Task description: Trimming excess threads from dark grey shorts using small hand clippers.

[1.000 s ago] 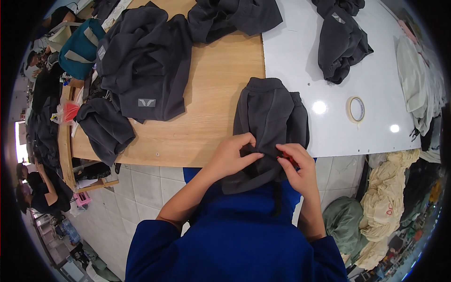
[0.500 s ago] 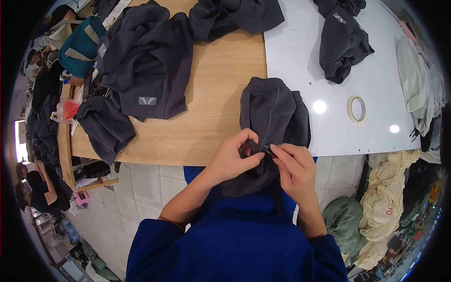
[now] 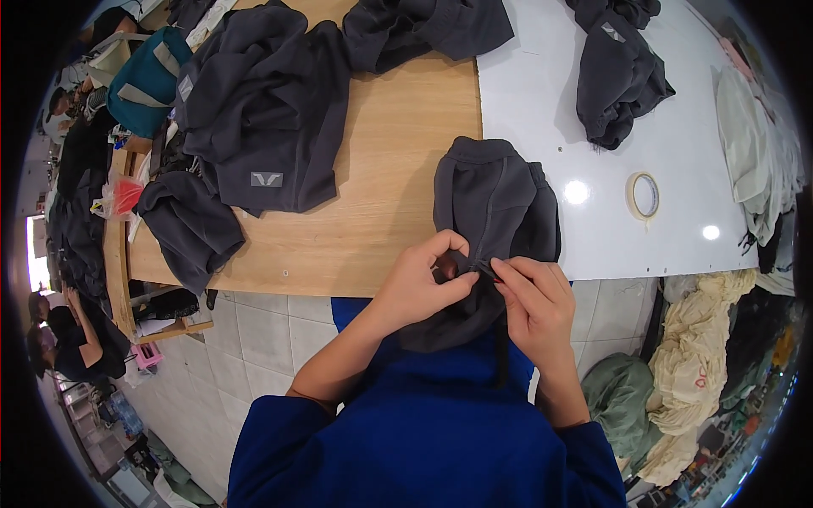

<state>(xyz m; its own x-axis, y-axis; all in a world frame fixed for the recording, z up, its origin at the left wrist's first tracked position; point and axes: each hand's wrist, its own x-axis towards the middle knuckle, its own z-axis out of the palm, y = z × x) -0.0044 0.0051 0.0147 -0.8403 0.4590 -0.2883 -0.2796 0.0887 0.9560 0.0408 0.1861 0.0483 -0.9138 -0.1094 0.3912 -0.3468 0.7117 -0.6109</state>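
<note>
A dark grey garment [image 3: 487, 199] lies bunched over the table's front edge, its lower part hanging against my blue top. My left hand [image 3: 423, 284] pinches a fold of it between thumb and fingers, close to a lengthwise seam. Just right of that pinch, my right hand [image 3: 535, 296] is closed, fingertips at the same seam. Between those fingertips sits a small dark pointed tool [image 3: 486, 269] with a trace of red; its exact kind is too small to make out. A narrow black strip [image 3: 501, 356] hangs below the right hand.
More dark grey garments [image 3: 262, 110] lie on the wooden tabletop [image 3: 398, 178] at left and far. On the white tabletop [image 3: 542, 102] are another dark garment [image 3: 618, 85] and a tape roll [image 3: 643, 196]. Cream cloth [image 3: 699, 356] is heaped lower right. People [image 3: 76, 334] sit at left.
My right fingertips and the small dark tool have shifted very slightly at the seam, and the tool's tip shows less. The left hand keeps its pinch on the garment.
</note>
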